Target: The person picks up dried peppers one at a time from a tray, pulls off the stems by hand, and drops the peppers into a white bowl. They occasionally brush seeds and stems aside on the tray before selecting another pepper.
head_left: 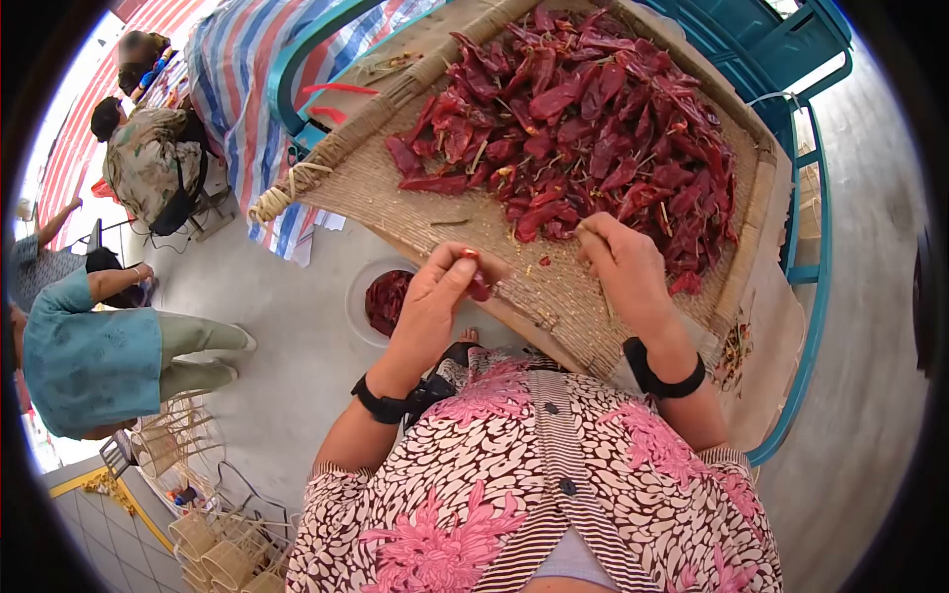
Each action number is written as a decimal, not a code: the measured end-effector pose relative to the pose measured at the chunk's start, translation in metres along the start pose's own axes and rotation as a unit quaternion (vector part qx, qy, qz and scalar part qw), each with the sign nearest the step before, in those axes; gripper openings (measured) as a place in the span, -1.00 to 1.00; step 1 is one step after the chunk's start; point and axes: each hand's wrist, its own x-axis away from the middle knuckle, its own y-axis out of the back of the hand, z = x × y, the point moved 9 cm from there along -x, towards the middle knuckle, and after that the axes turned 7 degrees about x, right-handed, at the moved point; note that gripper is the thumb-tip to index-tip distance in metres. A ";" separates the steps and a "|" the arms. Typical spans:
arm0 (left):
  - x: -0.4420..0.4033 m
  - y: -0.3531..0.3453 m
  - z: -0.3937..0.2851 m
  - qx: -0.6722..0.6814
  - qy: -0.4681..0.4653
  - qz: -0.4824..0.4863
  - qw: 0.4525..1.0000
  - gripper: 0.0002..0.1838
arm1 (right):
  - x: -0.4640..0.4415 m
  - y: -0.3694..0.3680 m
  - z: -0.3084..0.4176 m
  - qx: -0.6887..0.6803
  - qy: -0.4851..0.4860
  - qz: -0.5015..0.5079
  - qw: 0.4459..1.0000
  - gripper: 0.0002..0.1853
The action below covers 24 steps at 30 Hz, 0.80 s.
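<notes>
A heap of dried red chili peppers (593, 128) covers much of a woven tray (395, 188) in front of me. Between the thumb and fingers of my left hand (430, 296) is one dried chili pepper (478, 285), held above the tray's near edge. My right hand (628, 267) is closed in a pinch beside the front of the heap. Whatever is in its fingertips is too small to make out. Loose seeds and a stem (450, 222) lie on the bare weave between the heap and my hands.
A white bucket (353, 296) with red chilies inside stands on the floor left of the tray. Teal metal frames (819, 287) run behind and right of it. Striped sheeting (237, 79) hangs at upper left. Several people are at left, one in a teal shirt (89, 346).
</notes>
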 end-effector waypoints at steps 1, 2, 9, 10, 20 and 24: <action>0.002 0.009 -0.002 0.019 0.005 -0.017 1.000 -0.88 | 0.000 -0.001 -0.002 0.167 0.044 -0.021 0.985 -0.82; 0.004 0.015 -0.002 0.037 0.010 -0.033 0.999 -0.88 | 0.003 -0.004 -0.010 0.240 0.042 -0.026 0.969 -0.71; 0.008 0.016 -0.006 -0.119 0.013 -0.066 0.991 -0.83 | -0.018 -0.030 0.031 0.113 0.104 -0.043 0.987 -0.69; 0.007 0.014 -0.005 -0.110 0.009 -0.059 0.992 -0.82 | -0.022 -0.037 0.040 0.133 0.132 -0.048 0.981 -0.70; -0.007 -0.019 -0.027 -0.329 -0.152 -0.026 0.931 -0.61 | -0.031 -0.014 0.019 -0.301 -0.001 -0.002 0.954 -0.88; -0.017 -0.046 -0.022 -0.396 -0.198 0.032 0.896 -0.57 | -0.017 -0.008 0.026 -0.409 -0.036 0.025 0.911 -0.88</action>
